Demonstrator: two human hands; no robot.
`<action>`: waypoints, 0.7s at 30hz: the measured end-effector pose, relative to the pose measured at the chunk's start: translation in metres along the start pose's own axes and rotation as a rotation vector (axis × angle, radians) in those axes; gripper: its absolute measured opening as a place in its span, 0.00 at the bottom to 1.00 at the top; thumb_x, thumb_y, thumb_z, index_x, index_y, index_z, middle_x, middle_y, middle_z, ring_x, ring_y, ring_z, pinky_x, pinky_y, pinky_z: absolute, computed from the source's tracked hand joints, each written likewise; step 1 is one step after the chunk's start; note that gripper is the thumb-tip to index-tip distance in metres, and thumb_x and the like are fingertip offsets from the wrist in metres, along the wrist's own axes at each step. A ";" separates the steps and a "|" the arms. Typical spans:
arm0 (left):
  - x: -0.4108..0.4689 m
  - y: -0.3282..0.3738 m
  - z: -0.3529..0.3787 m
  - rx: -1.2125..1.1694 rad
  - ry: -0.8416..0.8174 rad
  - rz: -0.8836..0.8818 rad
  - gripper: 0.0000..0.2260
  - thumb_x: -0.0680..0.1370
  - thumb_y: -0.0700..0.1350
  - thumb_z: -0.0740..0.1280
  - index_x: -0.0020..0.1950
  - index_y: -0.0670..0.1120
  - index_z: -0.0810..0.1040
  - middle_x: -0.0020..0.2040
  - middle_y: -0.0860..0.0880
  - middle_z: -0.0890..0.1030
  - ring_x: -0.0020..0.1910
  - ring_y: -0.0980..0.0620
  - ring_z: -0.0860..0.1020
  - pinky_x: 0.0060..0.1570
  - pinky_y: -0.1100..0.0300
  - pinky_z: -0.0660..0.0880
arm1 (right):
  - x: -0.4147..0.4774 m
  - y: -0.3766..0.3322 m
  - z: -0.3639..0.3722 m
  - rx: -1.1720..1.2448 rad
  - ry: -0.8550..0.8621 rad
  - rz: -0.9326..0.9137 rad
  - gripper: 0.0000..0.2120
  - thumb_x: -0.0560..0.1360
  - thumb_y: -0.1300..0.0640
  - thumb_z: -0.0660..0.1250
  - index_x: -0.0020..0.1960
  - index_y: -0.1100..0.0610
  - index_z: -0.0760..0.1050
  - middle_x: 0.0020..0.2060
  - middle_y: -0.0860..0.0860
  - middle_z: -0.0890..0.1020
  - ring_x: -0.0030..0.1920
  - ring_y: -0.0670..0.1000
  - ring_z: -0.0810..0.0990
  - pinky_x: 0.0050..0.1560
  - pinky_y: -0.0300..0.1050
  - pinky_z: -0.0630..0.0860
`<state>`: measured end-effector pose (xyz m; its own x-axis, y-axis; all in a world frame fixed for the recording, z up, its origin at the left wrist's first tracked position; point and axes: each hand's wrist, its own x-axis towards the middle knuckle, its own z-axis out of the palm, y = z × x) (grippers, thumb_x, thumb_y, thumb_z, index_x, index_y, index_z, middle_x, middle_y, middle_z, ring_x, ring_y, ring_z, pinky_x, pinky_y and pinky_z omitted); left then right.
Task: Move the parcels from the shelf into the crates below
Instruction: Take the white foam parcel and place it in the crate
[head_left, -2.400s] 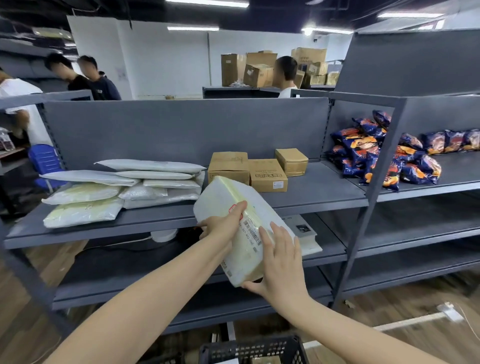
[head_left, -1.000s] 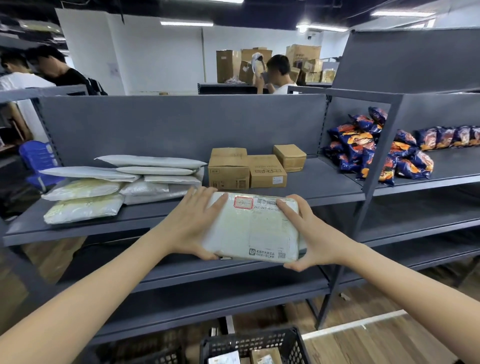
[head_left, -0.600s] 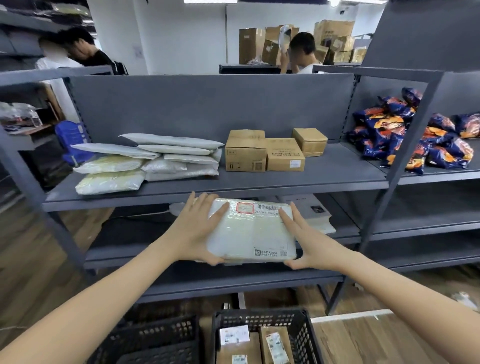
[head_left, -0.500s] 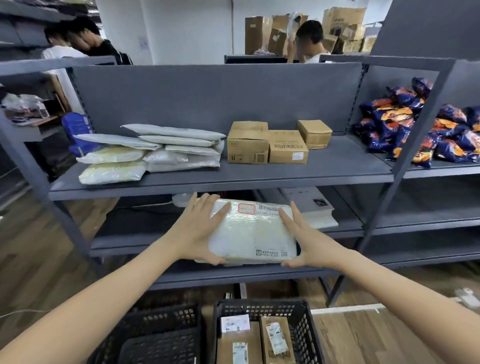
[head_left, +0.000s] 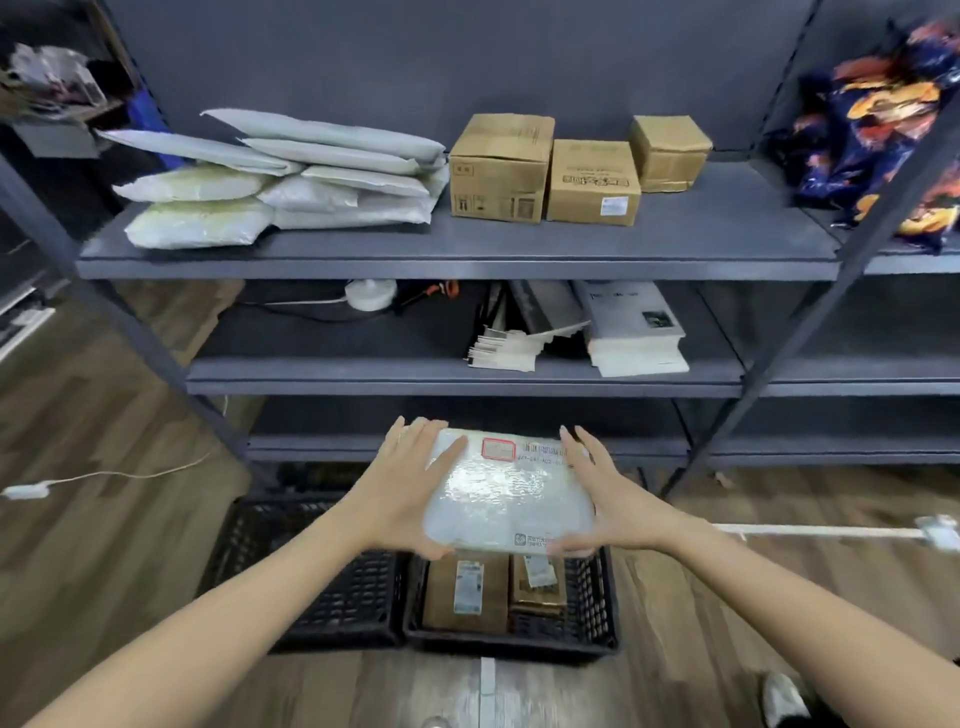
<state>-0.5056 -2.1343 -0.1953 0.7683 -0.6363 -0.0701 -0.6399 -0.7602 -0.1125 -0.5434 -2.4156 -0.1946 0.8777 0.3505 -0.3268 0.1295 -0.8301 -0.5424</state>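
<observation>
The white bubble-wrapped parcel (head_left: 509, 499) is in the air just above the right crate (head_left: 597, 603), gripped at its two sides by the left hand (head_left: 410, 493) and the right hand (head_left: 618, 504), fingers spread on top and thumbs under the near edge; the wrap looks slippery, so I think it can slide out or tip if one hand releases first. The brown boxes (head_left: 467, 592) already in this crate may make it land tilted, and the left crate (head_left: 353, 597) stands just beside. Farther back the top shelf (head_left: 467, 254) carries more white mailers (head_left: 291, 176) and three cardboard boxes (head_left: 545, 171), not yet moved, and I see nothing in the way down.
</observation>
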 end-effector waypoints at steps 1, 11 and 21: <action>-0.002 0.004 0.009 -0.016 -0.012 -0.003 0.51 0.53 0.71 0.64 0.70 0.44 0.63 0.62 0.43 0.66 0.59 0.43 0.64 0.65 0.40 0.62 | 0.004 0.004 0.006 0.064 -0.001 0.002 0.61 0.63 0.37 0.74 0.75 0.48 0.31 0.76 0.46 0.34 0.75 0.49 0.55 0.71 0.43 0.59; 0.015 -0.012 0.103 -0.161 -0.043 -0.028 0.49 0.54 0.70 0.67 0.67 0.43 0.64 0.60 0.42 0.67 0.58 0.41 0.66 0.59 0.43 0.66 | 0.075 0.049 0.059 0.445 -0.011 0.209 0.32 0.73 0.53 0.70 0.71 0.46 0.59 0.58 0.43 0.77 0.56 0.44 0.78 0.55 0.40 0.76; 0.058 -0.017 0.270 -0.157 -0.135 -0.019 0.55 0.55 0.75 0.59 0.72 0.40 0.60 0.67 0.34 0.69 0.67 0.34 0.69 0.62 0.39 0.70 | 0.165 0.136 0.168 0.520 -0.010 0.320 0.24 0.74 0.55 0.69 0.66 0.50 0.61 0.57 0.47 0.76 0.56 0.48 0.77 0.55 0.44 0.77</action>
<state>-0.4454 -2.1231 -0.4650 0.7693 -0.6059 -0.2026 -0.6119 -0.7900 0.0395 -0.4589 -2.3982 -0.4522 0.8312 0.1250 -0.5418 -0.3842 -0.5752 -0.7221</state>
